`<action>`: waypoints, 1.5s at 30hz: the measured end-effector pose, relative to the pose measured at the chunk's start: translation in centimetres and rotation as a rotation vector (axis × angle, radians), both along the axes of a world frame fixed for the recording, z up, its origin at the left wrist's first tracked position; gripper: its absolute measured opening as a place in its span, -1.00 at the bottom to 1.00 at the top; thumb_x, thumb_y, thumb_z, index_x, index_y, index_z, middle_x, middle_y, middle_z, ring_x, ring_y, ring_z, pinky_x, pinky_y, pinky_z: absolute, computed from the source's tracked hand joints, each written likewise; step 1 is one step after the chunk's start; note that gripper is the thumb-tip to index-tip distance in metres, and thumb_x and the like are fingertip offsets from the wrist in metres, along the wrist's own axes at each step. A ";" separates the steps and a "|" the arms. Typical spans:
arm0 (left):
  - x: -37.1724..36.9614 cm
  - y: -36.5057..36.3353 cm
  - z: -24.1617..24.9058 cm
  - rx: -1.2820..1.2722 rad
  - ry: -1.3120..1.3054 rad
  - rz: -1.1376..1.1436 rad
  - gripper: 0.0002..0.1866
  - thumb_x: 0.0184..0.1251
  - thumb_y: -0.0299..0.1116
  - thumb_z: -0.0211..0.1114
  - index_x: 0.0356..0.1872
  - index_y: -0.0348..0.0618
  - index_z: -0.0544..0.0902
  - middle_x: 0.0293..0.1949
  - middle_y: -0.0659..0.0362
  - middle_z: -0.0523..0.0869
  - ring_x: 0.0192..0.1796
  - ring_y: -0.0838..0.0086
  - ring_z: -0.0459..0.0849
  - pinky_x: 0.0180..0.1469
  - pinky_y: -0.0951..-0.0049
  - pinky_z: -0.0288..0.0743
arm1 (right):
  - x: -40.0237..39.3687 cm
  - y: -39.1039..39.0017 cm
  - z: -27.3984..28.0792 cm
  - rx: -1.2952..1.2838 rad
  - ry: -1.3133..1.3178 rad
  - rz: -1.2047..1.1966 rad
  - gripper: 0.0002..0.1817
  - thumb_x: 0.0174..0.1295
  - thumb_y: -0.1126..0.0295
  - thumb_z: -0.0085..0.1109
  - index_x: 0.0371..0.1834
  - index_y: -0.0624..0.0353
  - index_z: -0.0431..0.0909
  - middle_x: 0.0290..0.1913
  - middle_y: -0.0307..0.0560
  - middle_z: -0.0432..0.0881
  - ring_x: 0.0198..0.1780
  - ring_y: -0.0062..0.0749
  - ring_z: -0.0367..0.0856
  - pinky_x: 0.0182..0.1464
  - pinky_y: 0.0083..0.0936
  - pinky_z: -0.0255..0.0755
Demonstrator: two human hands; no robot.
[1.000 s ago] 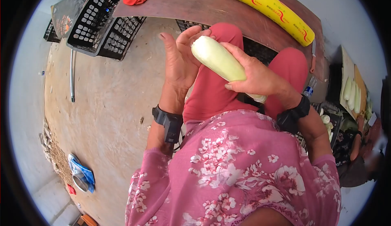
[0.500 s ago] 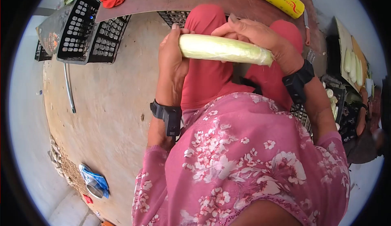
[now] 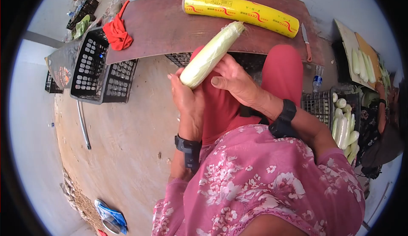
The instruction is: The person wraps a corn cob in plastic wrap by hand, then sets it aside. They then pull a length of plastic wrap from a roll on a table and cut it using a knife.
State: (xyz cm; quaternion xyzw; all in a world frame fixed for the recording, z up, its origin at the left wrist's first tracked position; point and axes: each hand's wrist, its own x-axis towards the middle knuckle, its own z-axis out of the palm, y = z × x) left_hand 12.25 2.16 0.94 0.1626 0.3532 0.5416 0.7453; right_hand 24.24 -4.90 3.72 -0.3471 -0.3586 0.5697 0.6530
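Note:
A pale green ear of corn [image 3: 208, 59], apparently wrapped in clear film, slants above my knees, its silky tip up and to the right. My left hand [image 3: 187, 102] holds its thick lower end, fingertips and palm around it. My right hand [image 3: 238, 81] is beside the ear's middle, thumb stretched out and fingers against its side, partly hidden by it. On the reddish-brown table [image 3: 157, 32] in front, a yellow printed roll of film [image 3: 240, 14] lies behind the tip.
A knife [image 3: 306, 42] with a red handle and a red cloth [image 3: 117, 34] lie on the table. Black crates [image 3: 89, 66] stand left. At right are a crate with corn [image 3: 343, 123], a plastic bottle [image 3: 317, 79], corn on a board [image 3: 361, 66] and another person's arm [image 3: 381, 113].
The ear has turned from nearly level to a steep slant, tip now up. My right hand has come off the tip end to the ear's middle. The view now shows more of the table.

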 end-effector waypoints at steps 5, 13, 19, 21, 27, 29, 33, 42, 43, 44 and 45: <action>2.4 -2.7 1.8 0.621 0.539 0.122 -0.54 0.50 -0.06 -0.22 -0.06 -0.32 0.40 -0.15 0.06 0.54 -0.10 0.35 0.54 0.01 0.39 0.44 | -1.1 2.4 0.0 0.011 0.406 -0.114 -0.50 0.11 0.28 0.33 0.02 0.14 0.26 -0.07 -0.15 0.43 0.01 -0.43 0.43 0.10 -0.45 0.33; 2.2 -2.4 0.5 1.575 0.999 0.200 -0.67 0.40 -0.36 -0.04 0.09 -0.32 0.35 0.14 -0.10 0.40 0.26 0.01 0.32 0.29 0.09 0.15 | -0.1 3.0 0.1 -0.024 0.497 -0.085 -0.65 0.20 0.19 0.21 -0.09 0.19 0.43 -0.19 -0.19 0.51 -0.13 -0.55 0.50 -0.05 -0.55 0.45; 0.7 -2.8 1.3 1.348 0.798 -0.049 -0.46 0.41 -0.09 -0.08 0.21 -0.34 0.26 0.18 -0.10 0.38 0.25 0.09 0.35 0.29 0.13 0.18 | 3.0 0.9 2.1 -0.091 0.146 0.010 -0.64 0.06 0.35 0.29 -0.13 0.30 0.45 -0.32 -0.10 0.58 -0.28 -0.47 0.60 -0.20 -0.51 0.53; 0.5 -1.0 1.6 0.997 0.490 -0.292 -0.36 0.38 0.08 -0.10 0.20 -0.32 0.29 0.16 -0.06 0.42 0.20 0.15 0.42 0.24 0.19 0.26 | 3.3 0.1 2.4 -0.071 0.024 0.067 -0.59 0.01 0.32 0.32 -0.13 0.31 0.44 -0.32 -0.09 0.58 -0.29 -0.45 0.60 -0.22 -0.50 0.52; 1.0 0.9 4.7 0.364 -0.374 -0.792 -0.28 0.22 0.21 0.10 0.04 -0.36 0.41 -0.06 -0.05 0.57 0.06 0.19 0.55 0.13 0.22 0.42 | 2.6 -2.0 2.7 -0.205 -0.074 0.376 -0.48 -0.17 0.26 0.40 -0.15 0.31 0.45 -0.32 -0.06 0.58 -0.32 -0.42 0.61 -0.24 -0.51 0.53; 1.4 0.8 4.3 0.413 -0.362 -0.826 -0.29 0.14 0.18 0.23 -0.01 -0.35 0.43 -0.08 -0.05 0.57 0.00 0.18 0.58 0.09 0.22 0.46 | 2.5 -2.5 2.9 -0.215 -0.046 0.467 -0.58 -0.11 0.34 0.36 -0.20 0.31 0.48 -0.32 -0.07 0.58 -0.33 -0.44 0.60 -0.24 -0.51 0.52; 1.7 1.0 4.8 0.436 -0.443 -0.797 -0.54 0.14 -0.08 0.31 -0.14 -0.28 0.47 -0.28 0.03 0.57 -0.18 0.22 0.62 -0.04 0.19 0.52 | 2.5 -2.6 2.3 -0.232 0.124 0.583 -0.58 -0.13 0.33 0.34 -0.22 0.34 0.49 -0.33 -0.02 0.58 -0.34 -0.37 0.62 -0.27 -0.49 0.53; 2.6 2.3 5.4 0.606 -0.871 -0.938 -0.63 0.31 -0.02 0.13 -0.43 -0.16 0.42 -0.54 0.16 0.47 -0.44 0.38 0.53 -0.22 0.24 0.49 | 2.3 -3.7 -0.1 -0.193 0.524 0.917 -0.34 -0.13 0.18 0.38 -0.01 0.37 0.37 -0.29 0.09 0.57 -0.33 -0.29 0.64 -0.28 -0.44 0.56; 2.6 2.2 5.4 0.592 -0.856 -0.924 -0.62 0.34 -0.01 0.08 -0.45 -0.14 0.40 -0.55 0.17 0.46 -0.45 0.39 0.51 -0.23 0.24 0.49 | 2.2 -3.9 -0.4 -0.187 0.564 0.940 -0.32 -0.11 0.16 0.38 0.01 0.38 0.35 -0.28 0.10 0.57 -0.31 -0.28 0.64 -0.27 -0.43 0.56; 2.6 2.0 5.6 0.579 -0.842 -0.908 -0.61 0.37 0.00 0.03 -0.47 -0.13 0.39 -0.56 0.18 0.45 -0.46 0.40 0.50 -0.23 0.24 0.48 | 2.2 -4.0 -0.6 -0.182 0.604 0.963 -0.30 -0.10 0.14 0.38 0.03 0.38 0.34 -0.27 0.11 0.57 -0.29 -0.27 0.64 -0.25 -0.43 0.56; 2.5 1.9 5.7 0.567 -0.827 -0.893 -0.59 0.40 0.01 -0.01 -0.48 -0.12 0.38 -0.57 0.19 0.43 -0.47 0.41 0.49 -0.24 0.24 0.48 | 2.2 -3.9 -0.4 -0.189 0.537 0.929 -0.26 -0.08 0.09 0.37 0.06 0.38 0.32 -0.23 0.11 0.56 -0.26 -0.27 0.64 -0.22 -0.42 0.56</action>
